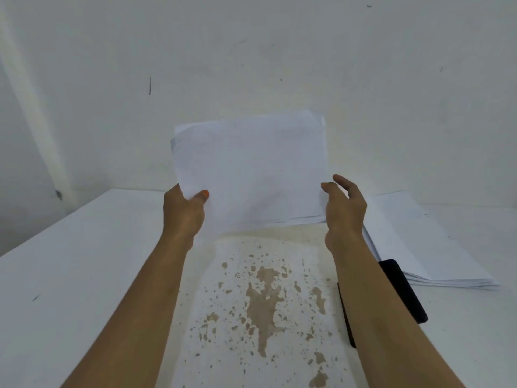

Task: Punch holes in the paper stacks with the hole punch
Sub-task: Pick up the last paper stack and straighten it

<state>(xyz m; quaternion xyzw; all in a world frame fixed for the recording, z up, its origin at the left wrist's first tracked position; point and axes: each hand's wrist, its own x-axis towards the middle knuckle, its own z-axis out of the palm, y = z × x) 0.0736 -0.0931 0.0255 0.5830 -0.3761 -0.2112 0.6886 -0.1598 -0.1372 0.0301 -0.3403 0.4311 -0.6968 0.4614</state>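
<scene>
Nearest on the table point(70, 261), by its right edge, a flat black thing point(402, 289) pokes out from under the right forearm — can't tell if that's the hole punch. Then the hands: left hand point(181, 211) pinches the lifted paper stack point(251, 169) at its lower-left corner, thumb on top; right hand point(345, 205) steadies the right edge, fingers loosely spread. Light, floppy sheets — they'd slide, I reckon, so grip both sides. Another paper pile point(436, 253) lies beyond, right.
</scene>
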